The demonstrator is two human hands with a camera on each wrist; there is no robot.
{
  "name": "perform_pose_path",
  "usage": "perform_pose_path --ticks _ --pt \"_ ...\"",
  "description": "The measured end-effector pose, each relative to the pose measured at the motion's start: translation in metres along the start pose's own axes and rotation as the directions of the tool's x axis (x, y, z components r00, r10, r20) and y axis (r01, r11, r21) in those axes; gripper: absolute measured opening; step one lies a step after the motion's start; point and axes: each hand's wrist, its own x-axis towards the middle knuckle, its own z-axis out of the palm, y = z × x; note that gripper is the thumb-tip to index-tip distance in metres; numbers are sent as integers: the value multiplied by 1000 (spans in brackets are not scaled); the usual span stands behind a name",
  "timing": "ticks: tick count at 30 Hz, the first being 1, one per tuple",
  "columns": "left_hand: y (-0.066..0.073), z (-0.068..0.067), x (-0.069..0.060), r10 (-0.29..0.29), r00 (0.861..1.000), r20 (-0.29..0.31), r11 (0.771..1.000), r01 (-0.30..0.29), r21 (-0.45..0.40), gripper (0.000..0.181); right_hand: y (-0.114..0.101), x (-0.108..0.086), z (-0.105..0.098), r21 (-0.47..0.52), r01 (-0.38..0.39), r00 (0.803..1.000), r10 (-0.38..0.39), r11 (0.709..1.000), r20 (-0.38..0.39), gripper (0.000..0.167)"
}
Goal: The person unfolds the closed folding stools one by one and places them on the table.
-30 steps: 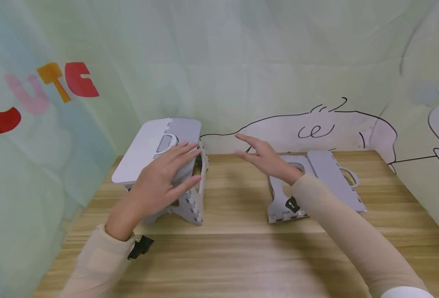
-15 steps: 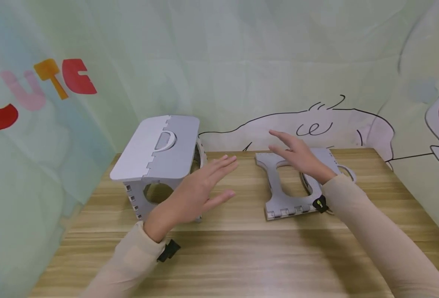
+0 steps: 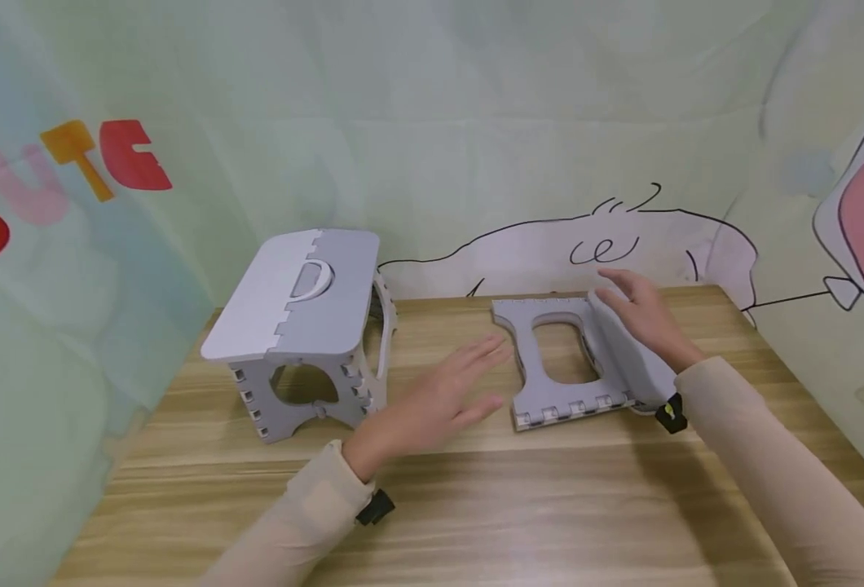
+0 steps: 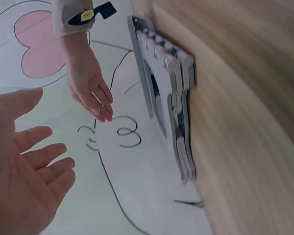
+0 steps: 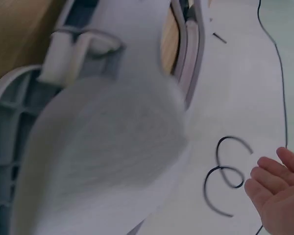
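Observation:
An unfolded grey and white folding step stool stands upright at the left of the wooden table. To its right lies a second, flattened folding stool, its leg panel with the large opening facing up. My left hand hovers over the table between the two stools, fingers extended and holding nothing. Over the right part of the flattened stool is my right hand, fingers spread, hiding some of it. In the right wrist view, a blurred pale panel of that stool fills the left side, apart from the fingers.
The wood-grain table runs back to a printed cloth backdrop behind and at both sides. Each sleeve cuff carries a black wrist strap piece. The standing stool rises well above the tabletop.
Both hands have moved right, the left away from in front of the standing stool, the right further over the flattened one. The head view has turned slightly right.

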Motion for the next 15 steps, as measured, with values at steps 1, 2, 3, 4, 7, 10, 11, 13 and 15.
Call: perform_pose_path --ticks 1,2,3,4,7,10,11,13,15 --pt "1 4 2 -6 1000 11 1000 6 -10 61 5 -1 -3 7 -26 999 26 1000 -22 52" --pt "3 7 4 -13 1000 22 1000 13 -17 61 9 -2 -5 20 -48 998 48 999 -38 53" --pt "4 11 7 -16 999 30 1000 17 -24 61 14 -3 -8 30 -66 996 68 997 -54 53" --pt "5 15 9 -18 999 37 1000 19 -23 61 18 -4 -10 34 -80 994 82 996 -69 53" --pt "8 26 16 -8 999 53 1000 10 -29 61 29 -7 -15 34 -105 988 108 994 -110 50" --pt "11 37 22 4 997 74 1000 -3 -18 62 39 -11 -18 5 -123 981 123 992 -148 47" --pt "11 40 23 6 997 79 1000 -5 -13 62 41 -12 -18 -7 -135 979 132 991 -155 47" --pt "13 47 27 1 996 84 1000 -1 -4 63 47 -14 -20 -26 -169 972 162 985 -168 48" --pt "15 54 30 -6 996 87 1000 6 3 62 52 -16 -21 -48 -207 966 196 977 -171 49"
